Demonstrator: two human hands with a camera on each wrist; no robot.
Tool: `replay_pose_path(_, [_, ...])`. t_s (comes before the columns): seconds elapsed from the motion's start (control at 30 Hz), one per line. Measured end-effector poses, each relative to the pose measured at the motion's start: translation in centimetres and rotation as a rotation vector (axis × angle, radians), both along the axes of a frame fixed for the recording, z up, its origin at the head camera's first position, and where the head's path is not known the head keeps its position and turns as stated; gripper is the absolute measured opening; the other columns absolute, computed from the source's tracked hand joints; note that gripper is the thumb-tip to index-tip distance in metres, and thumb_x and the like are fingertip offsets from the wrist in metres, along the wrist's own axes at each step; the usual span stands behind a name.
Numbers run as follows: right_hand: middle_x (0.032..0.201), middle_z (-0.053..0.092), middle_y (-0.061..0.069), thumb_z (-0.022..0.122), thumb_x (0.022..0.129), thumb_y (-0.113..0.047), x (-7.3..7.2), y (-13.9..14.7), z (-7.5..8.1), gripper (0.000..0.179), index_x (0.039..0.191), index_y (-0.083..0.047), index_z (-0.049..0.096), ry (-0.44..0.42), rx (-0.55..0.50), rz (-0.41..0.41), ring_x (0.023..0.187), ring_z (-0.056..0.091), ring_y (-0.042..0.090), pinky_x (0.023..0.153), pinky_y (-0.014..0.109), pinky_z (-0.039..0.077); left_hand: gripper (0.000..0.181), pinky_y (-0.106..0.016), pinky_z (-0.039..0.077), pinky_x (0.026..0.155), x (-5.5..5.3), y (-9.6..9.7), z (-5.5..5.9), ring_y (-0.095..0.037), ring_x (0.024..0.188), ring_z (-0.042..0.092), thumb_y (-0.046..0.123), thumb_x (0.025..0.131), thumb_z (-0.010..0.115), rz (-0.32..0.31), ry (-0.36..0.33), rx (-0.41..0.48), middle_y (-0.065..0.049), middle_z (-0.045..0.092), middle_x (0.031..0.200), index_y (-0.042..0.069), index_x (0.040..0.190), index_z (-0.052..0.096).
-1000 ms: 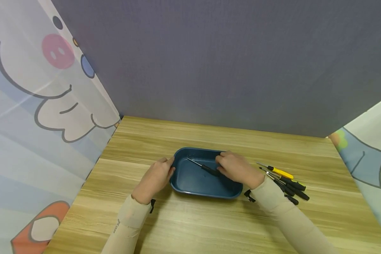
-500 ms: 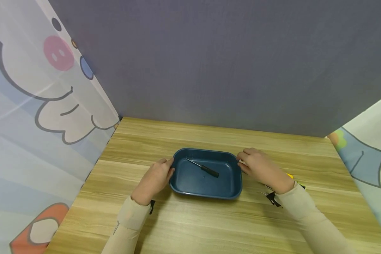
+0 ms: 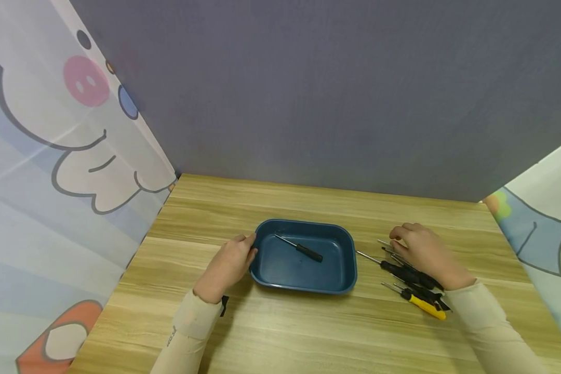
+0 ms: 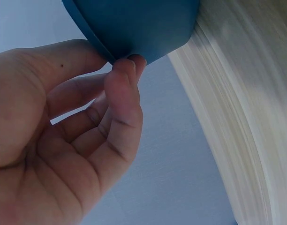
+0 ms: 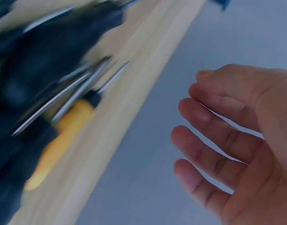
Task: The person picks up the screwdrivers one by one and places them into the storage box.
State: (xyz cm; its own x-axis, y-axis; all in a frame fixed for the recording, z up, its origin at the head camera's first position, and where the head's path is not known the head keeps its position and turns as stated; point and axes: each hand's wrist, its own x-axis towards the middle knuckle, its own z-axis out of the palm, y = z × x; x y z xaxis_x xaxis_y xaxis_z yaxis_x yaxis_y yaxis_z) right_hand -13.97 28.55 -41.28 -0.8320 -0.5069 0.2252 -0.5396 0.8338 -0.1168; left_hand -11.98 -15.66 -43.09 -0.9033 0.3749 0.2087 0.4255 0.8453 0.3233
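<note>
A dark blue plastic tray stands on the wooden table, with a black-handled screwdriver lying inside it. My left hand pinches the tray's left rim between thumb and fingertips; the left wrist view has this grip at the tray's edge. Over the loose screwdrivers at the right hovers my right hand, fingers loosely bent, nothing between them in the right wrist view. Beneath and beside it lie several black-handled screwdrivers and a yellow-handled screwdriver. The hand and sleeve hide part of the pile.
Behind the table rises a grey panel. A cartoon-printed curtain hangs at the left, and another printed cloth borders the right. The wooden tabletop extends in front of the tray.
My right hand has left the tray, passed its right rim and moved right over the screwdrivers. More of the pile's near side is uncovered. My left hand and the tray stay put.
</note>
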Motion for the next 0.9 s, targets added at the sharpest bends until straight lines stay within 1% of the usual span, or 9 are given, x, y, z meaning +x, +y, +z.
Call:
replay_pose_path(0.07, [0.087,0.067,0.008,0.079,0.084,-0.004,0.0,0.9,-0.3,0.014,0.095,-0.001,0.072,-0.024,0.007,-0.024,0.075,0.064,0.027,0.063,0.045,0.054,0.036,-0.032,0.055,0.060,0.0,0.0,0.0,-0.023,0.071,0.065,0.005,0.094,0.070,-0.001,0.002,0.001,-0.018,0.066,0.093,-0.012,0.125,0.063])
replay_pose_path(0.27, [0.084,0.066,0.007,0.079,0.083,-0.003,-0.2,3.1,-1.8,0.012,0.092,-0.001,0.073,-0.045,0.021,-0.064,0.071,0.062,0.023,0.060,0.041,0.054,0.037,-0.032,0.055,0.060,0.1,0.0,0.0,-0.023,0.071,0.065,0.005,0.094,0.070,-0.001,-0.002,0.002,-0.018,0.066,0.093,-0.013,0.125,0.063])
replay_pose_path(0.37, [0.085,0.067,0.008,0.078,0.085,-0.003,-0.3,3.8,-2.3,0.009,0.092,-0.001,0.073,-0.085,0.026,-0.090,0.071,0.063,0.023,0.060,0.042,0.055,0.037,-0.031,0.054,0.060,0.1,0.0,0.0,-0.023,0.071,0.065,0.005,0.094,0.070,-0.002,-0.007,0.001,-0.018,0.066,0.093,-0.013,0.125,0.062])
replay_pose_path(0.5, [0.088,0.068,0.009,0.075,0.088,-0.007,-0.3,4.3,-2.7,0.009,0.095,-0.001,0.073,-0.150,0.036,-0.121,0.074,0.065,0.025,0.064,0.045,0.056,0.036,-0.031,0.054,0.060,0.0,0.1,0.1,-0.022,0.071,0.064,0.005,0.094,0.070,-0.005,-0.009,-0.004,-0.017,0.066,0.092,-0.012,0.126,0.062])
replay_pose_path(0.6, [0.089,0.067,0.009,0.075,0.088,-0.008,-0.3,4.5,-2.9,0.011,0.096,0.000,0.073,-0.183,0.042,-0.125,0.075,0.065,0.025,0.066,0.046,0.056,0.036,-0.032,0.054,0.061,0.0,0.1,0.1,-0.023,0.071,0.065,0.005,0.095,0.069,-0.004,-0.011,-0.003,-0.018,0.066,0.092,-0.012,0.126,0.062])
replay_pose_path(0.9, [0.092,0.067,0.009,0.076,0.088,-0.010,-0.4,5.0,-3.8,0.014,0.098,-0.001,0.072,-0.234,0.060,-0.145,0.078,0.065,0.027,0.068,0.048,0.056,0.037,-0.032,0.055,0.061,0.0,0.1,0.0,-0.023,0.071,0.065,0.005,0.094,0.070,-0.001,-0.012,-0.010,-0.018,0.066,0.092,-0.013,0.125,0.063])
